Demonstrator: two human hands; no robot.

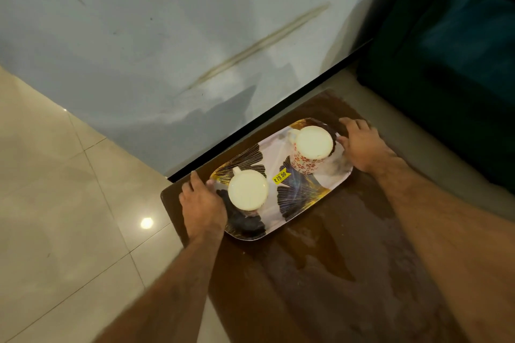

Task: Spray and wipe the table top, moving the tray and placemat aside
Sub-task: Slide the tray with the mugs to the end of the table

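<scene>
A rectangular tray (pixel 303 192) with a dark leaf pattern and a yellow price sticker lies at the far end of the brown table top (pixel 320 273), close to the wall. My left hand (pixel 202 200) grips the tray's left end, fingers curled over its rim. At the tray's right end my right hand (pixel 362 145) holds the rim. Two white cups stand on the tray: a plain one (pixel 248 189) on the left and one with red flowers (pixel 312 149) on the right. Wet streaks show on the table surface. No placemat or spray bottle is in view.
A pale blue wall (pixel 167 50) with a black skirting strip runs just behind the table. Beige floor tiles (pixel 55 203) lie to the left. A dark teal sofa (pixel 446 78) stands at the right.
</scene>
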